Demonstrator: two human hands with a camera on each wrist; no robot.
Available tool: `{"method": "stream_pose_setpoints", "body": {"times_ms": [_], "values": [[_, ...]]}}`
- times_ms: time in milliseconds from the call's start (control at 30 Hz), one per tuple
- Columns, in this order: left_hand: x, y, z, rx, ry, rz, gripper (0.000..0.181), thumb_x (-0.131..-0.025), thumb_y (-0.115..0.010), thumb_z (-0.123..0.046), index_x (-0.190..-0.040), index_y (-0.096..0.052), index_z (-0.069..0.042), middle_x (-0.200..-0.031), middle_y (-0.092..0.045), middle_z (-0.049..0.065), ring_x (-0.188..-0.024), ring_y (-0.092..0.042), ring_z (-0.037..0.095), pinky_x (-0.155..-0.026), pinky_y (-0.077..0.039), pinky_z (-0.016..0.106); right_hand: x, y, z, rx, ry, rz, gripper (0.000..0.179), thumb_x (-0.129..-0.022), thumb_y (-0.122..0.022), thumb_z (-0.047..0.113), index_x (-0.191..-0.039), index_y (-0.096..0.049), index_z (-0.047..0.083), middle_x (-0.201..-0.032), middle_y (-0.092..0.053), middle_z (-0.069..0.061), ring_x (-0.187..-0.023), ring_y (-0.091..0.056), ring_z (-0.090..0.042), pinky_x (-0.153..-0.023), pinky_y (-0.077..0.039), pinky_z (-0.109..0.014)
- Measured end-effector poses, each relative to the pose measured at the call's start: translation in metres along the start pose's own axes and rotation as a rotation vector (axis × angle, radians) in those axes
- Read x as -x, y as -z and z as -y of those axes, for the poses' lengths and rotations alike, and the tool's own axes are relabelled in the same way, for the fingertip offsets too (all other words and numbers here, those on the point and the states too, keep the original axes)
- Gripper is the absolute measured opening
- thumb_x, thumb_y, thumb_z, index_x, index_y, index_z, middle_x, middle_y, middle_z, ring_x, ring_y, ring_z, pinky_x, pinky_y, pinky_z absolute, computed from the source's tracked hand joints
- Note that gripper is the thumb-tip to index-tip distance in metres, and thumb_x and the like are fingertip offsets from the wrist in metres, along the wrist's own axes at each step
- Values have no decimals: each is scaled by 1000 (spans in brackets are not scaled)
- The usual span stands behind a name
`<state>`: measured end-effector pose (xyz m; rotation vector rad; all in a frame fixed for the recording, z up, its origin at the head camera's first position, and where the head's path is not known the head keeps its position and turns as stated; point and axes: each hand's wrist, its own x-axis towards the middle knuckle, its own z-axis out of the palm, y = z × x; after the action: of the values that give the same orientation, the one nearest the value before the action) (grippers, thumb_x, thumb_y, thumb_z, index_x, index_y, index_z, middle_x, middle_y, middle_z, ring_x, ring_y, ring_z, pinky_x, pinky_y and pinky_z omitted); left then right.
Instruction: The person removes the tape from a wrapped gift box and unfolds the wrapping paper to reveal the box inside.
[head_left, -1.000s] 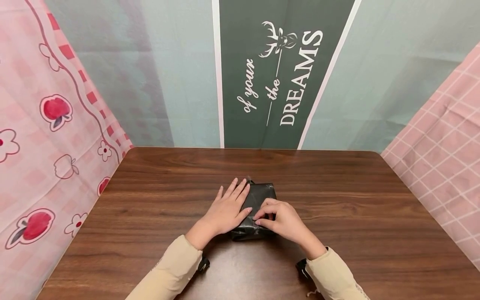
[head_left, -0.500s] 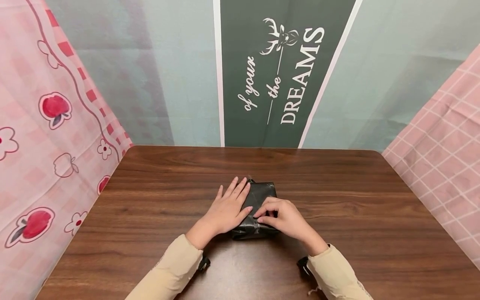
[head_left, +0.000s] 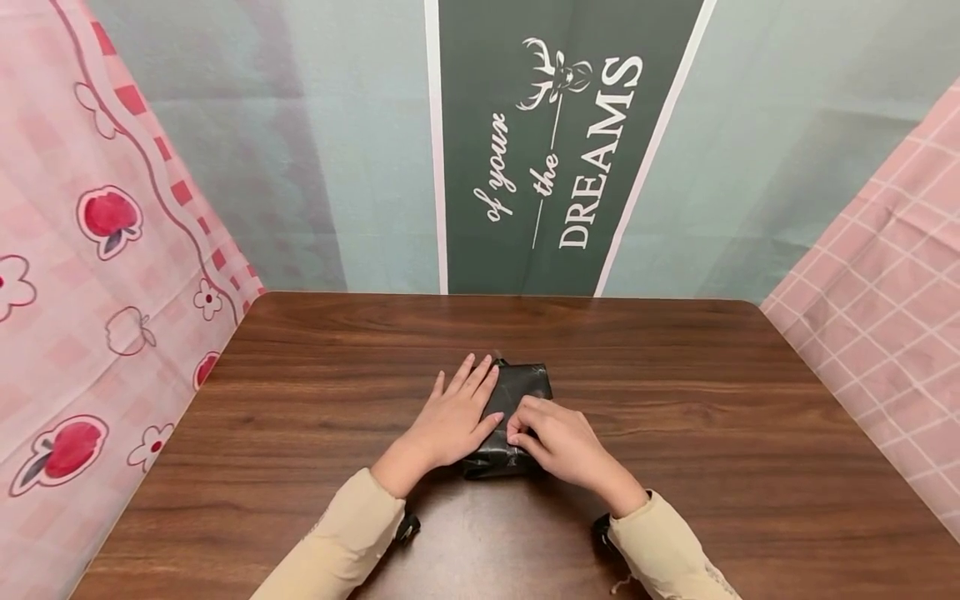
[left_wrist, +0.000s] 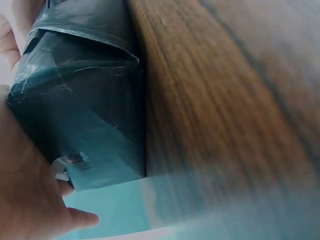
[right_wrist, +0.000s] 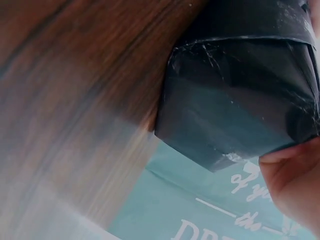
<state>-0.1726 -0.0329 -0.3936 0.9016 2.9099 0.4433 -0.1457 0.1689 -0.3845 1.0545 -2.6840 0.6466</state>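
Observation:
A box-shaped package (head_left: 517, 382) in creased black wrapping paper lies on the table in the head view. My left hand (head_left: 450, 421) rests flat over its left side, fingers straight and spread. At the near part of the top, my right hand (head_left: 558, 437) has thumb and curled forefinger together, pinching at the edge of the wrapping; what exactly lies between the fingertips is hidden. A small shiny strip (head_left: 513, 457), which looks like clear tape, shows just below them. Folded end flaps of the package (left_wrist: 100, 115) appear in the left wrist view, and its other end (right_wrist: 235, 100) in the right wrist view.
The brown wood-grain table (head_left: 712, 400) extends around the package on all sides. Behind it hangs a green curtain (head_left: 360, 167) with printed words. Pink patterned cloths hang at the left (head_left: 135, 275) and right (head_left: 892, 275). Dark wrist devices sit under both sleeves.
My right thumb and fingers have curled tighter at the wrapping's edge, and the wrist has turned slightly. The left hand and the package stay in place.

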Motion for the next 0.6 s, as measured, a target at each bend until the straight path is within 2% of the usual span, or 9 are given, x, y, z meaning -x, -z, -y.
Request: {"method": "stream_pose_setpoints", "body": {"times_ms": [200,333,600], "values": [[0,-1,1,5,-8,-9,64,-101,-34,-44,-151,-20,-9,-158,-11,6,-144,-3,26,-108,-15,58,7,3,-2,-110,33,24,15,-86,-68,17,-82,-56,24,-78,-44,15,-69,-43,-1,-58,-39,-20],[0,-2,1,1,-8,-4,64,-101,-34,-45,-152,-19,-9,-158,-11,6,-144,-2,25,-108,-15,58,11,6,-2,-153,88,42,15,-87,-68,19,-82,-55,25,-78,-45,17,-70,-44,0,-60,-39,-18],[-1,-2,1,6,-4,12,64,-101,-33,-45,-152,-17,-11,-158,-9,5,-144,0,23,-109,-13,57,14,16,-8,-335,287,181,17,-84,-70,14,-79,-59,26,-75,-46,16,-73,-42,0,-67,-37,-16]]}}
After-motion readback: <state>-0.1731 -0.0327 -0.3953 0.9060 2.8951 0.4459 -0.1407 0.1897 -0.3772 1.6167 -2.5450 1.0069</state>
